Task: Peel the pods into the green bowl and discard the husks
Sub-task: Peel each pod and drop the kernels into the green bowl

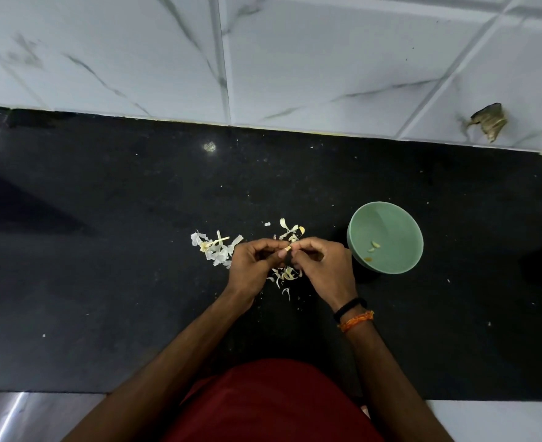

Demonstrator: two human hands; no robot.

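Note:
A small pale pod [288, 248] sits between the fingertips of both hands above the black counter. My left hand [254, 266] and my right hand [322, 266] both pinch it, fingers curled. To the right stands the green bowl [400, 218], holding a few peeled pieces [373, 246]. White husks lie in a heap [215, 247] left of my hands, a cluster [290, 231] just beyond them, and more scraps [284, 275] beneath them.
The black counter [120, 250] runs from a white marble-tiled wall [295, 59] at the back to its front edge near my body. A dried brown scrap [489, 121] clings to the wall at the right. Tiny white flecks dot the counter.

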